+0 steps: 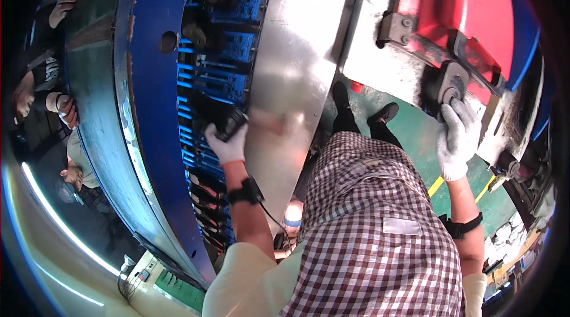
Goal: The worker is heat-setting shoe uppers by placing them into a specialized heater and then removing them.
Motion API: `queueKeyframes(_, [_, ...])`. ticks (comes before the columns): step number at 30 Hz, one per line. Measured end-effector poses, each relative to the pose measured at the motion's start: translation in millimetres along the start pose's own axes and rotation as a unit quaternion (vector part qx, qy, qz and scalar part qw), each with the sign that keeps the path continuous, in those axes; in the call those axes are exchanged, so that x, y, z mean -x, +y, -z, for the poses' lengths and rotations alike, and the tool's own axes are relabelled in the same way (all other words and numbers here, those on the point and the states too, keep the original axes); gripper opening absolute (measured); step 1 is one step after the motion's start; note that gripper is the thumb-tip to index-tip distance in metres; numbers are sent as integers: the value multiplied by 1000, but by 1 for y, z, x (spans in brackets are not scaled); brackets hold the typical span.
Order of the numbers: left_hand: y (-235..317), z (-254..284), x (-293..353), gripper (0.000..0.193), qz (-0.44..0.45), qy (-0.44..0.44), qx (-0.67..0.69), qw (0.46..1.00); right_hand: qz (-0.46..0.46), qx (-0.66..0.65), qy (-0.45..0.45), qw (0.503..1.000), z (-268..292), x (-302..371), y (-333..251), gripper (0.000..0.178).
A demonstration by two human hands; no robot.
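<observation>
From my remote seat, the head camera gave a bright, evenly lit view. Glare washed across the curved steel panel (pixel 291 73) at centre, and long white streaks of reflected light ran down the lower left. The corners fell to black, straight edges bowed hard toward the rim, and the far right edge was smeared and soft.

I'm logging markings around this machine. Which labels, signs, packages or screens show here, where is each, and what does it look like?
Grey patch: plain rectangle sewn on the checked apron's front.
Yellow floor line: diagonal stripe on green floor, beside the right hand.
No packages or screens to be made out.
</observation>
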State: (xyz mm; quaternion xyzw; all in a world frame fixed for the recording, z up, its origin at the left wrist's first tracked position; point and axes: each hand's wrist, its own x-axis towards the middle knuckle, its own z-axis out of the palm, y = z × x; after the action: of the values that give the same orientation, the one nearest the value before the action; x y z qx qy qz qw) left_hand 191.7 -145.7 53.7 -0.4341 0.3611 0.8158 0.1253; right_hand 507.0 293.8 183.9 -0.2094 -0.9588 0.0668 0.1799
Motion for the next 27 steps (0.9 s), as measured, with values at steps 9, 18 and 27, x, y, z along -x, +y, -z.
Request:
queueKeyframes(9, [-134,-110,201,111,210,-462,-185,842,-44,-351,-193,915,42,-21,-1,56])
queueKeyframes(18, [-242,-209,312,82,-115,-584,-648,476,-255,-610,5,750,92,14,44,96])
queueKeyframes(27, [-242,-334,402,91,-223,-713,-462,478,-397,-161,147,892,113,40,239,87])
